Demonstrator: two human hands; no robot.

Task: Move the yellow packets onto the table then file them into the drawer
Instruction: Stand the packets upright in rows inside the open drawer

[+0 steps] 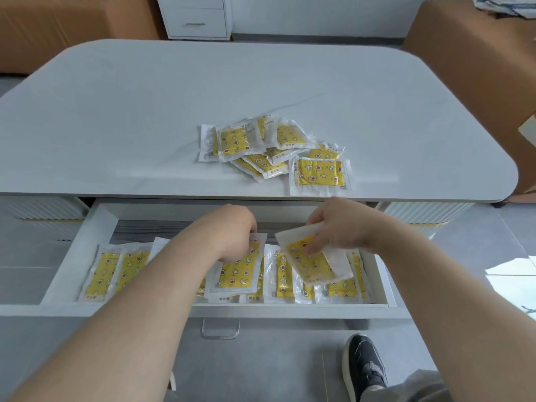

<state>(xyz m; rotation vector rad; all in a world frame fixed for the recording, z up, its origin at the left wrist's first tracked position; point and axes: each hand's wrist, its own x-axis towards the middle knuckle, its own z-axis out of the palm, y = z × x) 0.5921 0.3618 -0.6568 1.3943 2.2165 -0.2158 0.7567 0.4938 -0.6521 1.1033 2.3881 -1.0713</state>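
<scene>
Pale grey table (pixel 145 126) with its white drawer (pixel 66 274) pulled open beneath the near edge.
A loose pile of yellow packets (pixel 269 146) lies on the tabletop near that edge, and a row of packets (pixel 104 271) fills the drawer from side to side. The left hand (pixel 232 233) curls its fingers over the top edge of a middle packet (pixel 240 271) in the row; the right hand (pixel 339 227) pinches a tilted packet (pixel 310 262) just above the row's right end.

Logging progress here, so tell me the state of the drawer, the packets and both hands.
drawer: pulled open, packets lying inside.
packet heap: loose, overlapping, on table.
left hand: grips middle packet by its top edge, in drawer.
right hand: holds tilted packet above drawer's right side.
back cabinet: drawers closed.
</scene>
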